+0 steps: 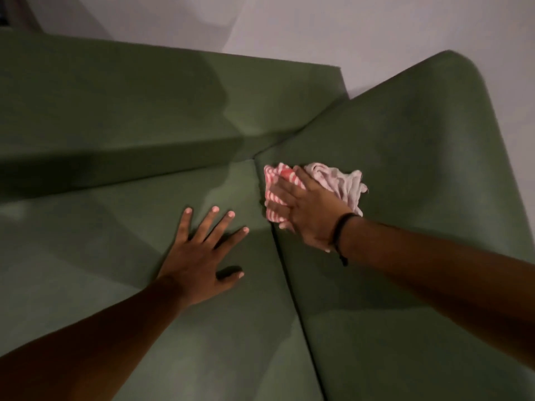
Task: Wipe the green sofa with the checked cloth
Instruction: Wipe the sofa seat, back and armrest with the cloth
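Note:
The green sofa (121, 117) fills the view, with its seat cushion at the lower left, the backrest at the upper left and the padded armrest at the right. A bunched red-and-white checked cloth (346, 185) lies against the inner face of the armrest, just right of the seam with the seat. My right hand (304, 212) presses flat on the cloth and covers its middle; a dark band circles that wrist. Flat on the seat cushion rests my left hand (202, 250), fingers spread and nothing in it, a short way left of the seam.
A pale wall (318, 27) rises behind the backrest and the armrest. A dark seam (292, 299) runs between the seat and the armrest down to the bottom edge. A dark strip of some furniture shows at the top left corner.

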